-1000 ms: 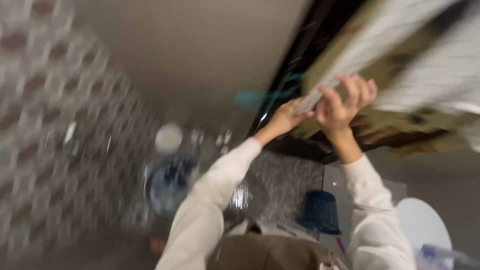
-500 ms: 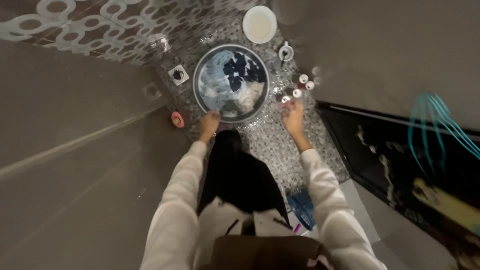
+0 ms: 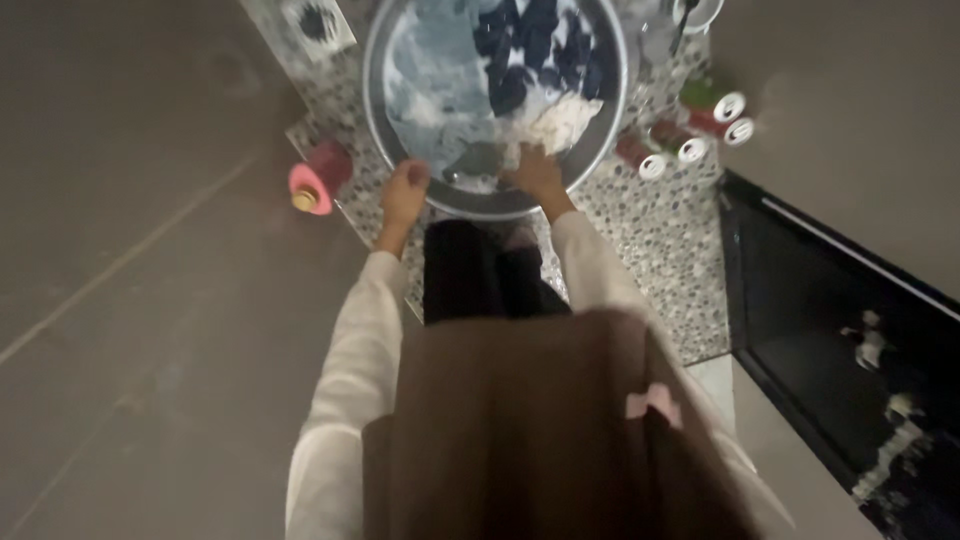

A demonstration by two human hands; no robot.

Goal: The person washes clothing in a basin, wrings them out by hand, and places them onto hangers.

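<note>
A round metal basin [image 3: 372, 70] stands on the pebble floor at the top of the view, full of wet laundry in light blue, dark blue and white [image 3: 500, 70]. My left hand [image 3: 404, 190] is closed on the basin's near rim. My right hand [image 3: 535, 172] reaches inside the basin and rests on the white cloth at the near side; whether it grips the cloth is unclear. Both arms wear pale long sleeves. My dark trousers and brown top fill the lower middle.
A pink bottle [image 3: 312, 182] lies left of the basin. Several red and green bottles with white caps [image 3: 690, 125] lie to its right. A floor drain [image 3: 318, 22] sits at the top left. A black-framed glass panel [image 3: 850, 350] runs along the right.
I have bent closer to the basin. My right hand moved from the floor beside the bottles into the basin onto the white cloth. My left hand stays at the rim.
</note>
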